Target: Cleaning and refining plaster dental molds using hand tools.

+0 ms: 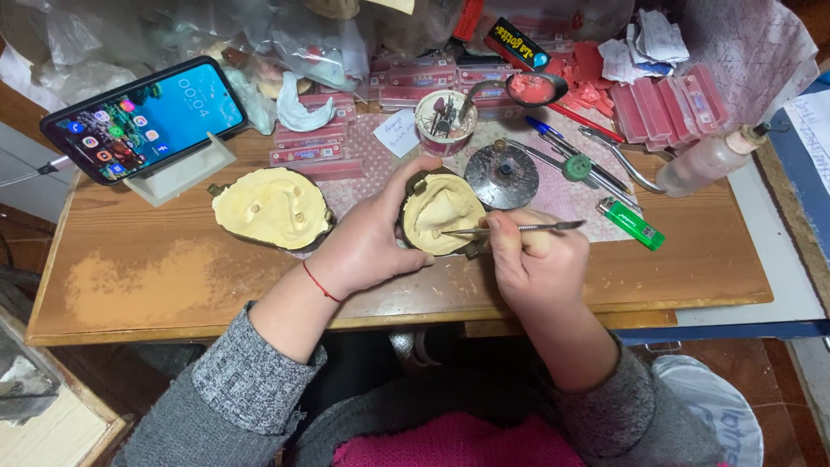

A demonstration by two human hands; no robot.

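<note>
Plaster mould (439,214), pale yellow in a dark metal flask, sits at the wooden table's (156,277) near edge, cupped by my left hand (367,246). My right hand (536,259) pinches a thin metal tool (510,228), tip on the plaster. A second mould (270,207) lies left; a green lighter (631,223), metal disc (501,175) and propped phone (143,117) crowd around.
</note>
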